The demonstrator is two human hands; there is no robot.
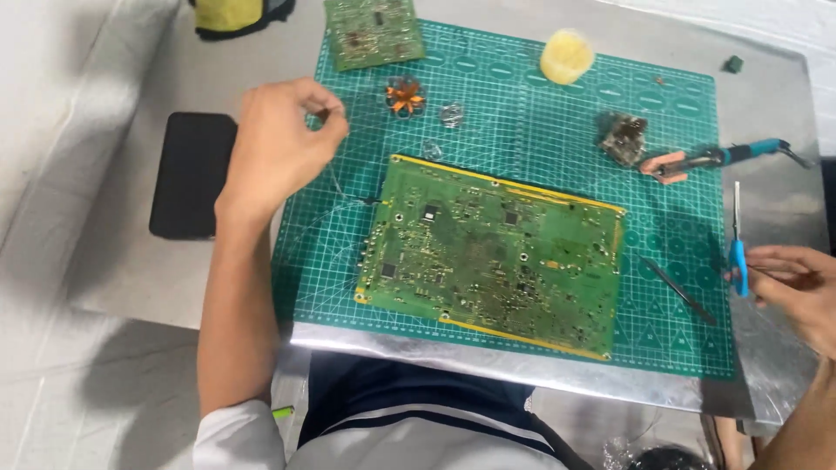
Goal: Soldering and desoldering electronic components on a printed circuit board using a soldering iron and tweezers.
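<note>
My left hand (279, 144) is raised over the left part of the green cutting mat (522, 104), fingers pinched shut on a thin wire (344, 187) that runs down to the left edge of the large green circuit board (492, 252) — held taut, it looks, so the strand stays off the board. My right hand (797, 287) at the desk's (113, 252) right edge is closed round blue-handled tweezers (738, 239), tip pointing away, kept ready beside the work. The board lies flat mid-mat near the front edge; a soldering iron (723, 157) rests near the back right — copper coil (405, 94) and a smaller board (374, 30) sit behind, a black pad (192, 174) off the mat's left.
</note>
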